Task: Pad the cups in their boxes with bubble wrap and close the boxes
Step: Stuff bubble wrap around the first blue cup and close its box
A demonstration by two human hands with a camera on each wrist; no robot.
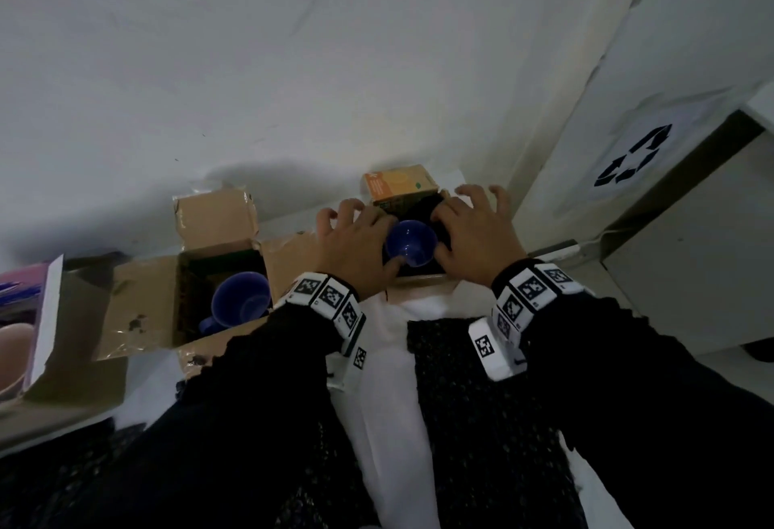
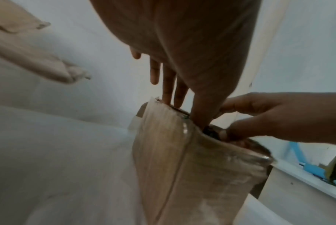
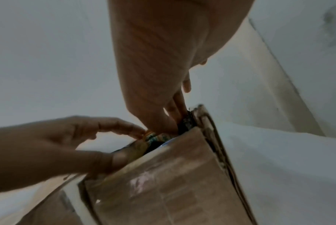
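A small cardboard box (image 1: 423,279) stands in front of me with a blue cup (image 1: 410,244) upright inside. Black bubble wrap (image 1: 421,210) lines the box around the cup. My left hand (image 1: 356,235) is spread over the box's left side, thumb down by the cup's rim. My right hand (image 1: 473,231) covers the right side, and its fingers (image 3: 177,109) push the black wrap (image 3: 186,123) down along the box wall (image 3: 172,175). The box's orange flap (image 1: 400,185) stands open behind. More black bubble wrap (image 1: 473,424) lies near me.
To the left, a second open cardboard box (image 1: 142,306) holds another blue cup (image 1: 241,302). At the far left a purple box (image 1: 25,290) holds a pink cup (image 1: 14,352). A white cabinet with a recycling mark (image 1: 636,160) stands close on the right, and a white wall is behind.
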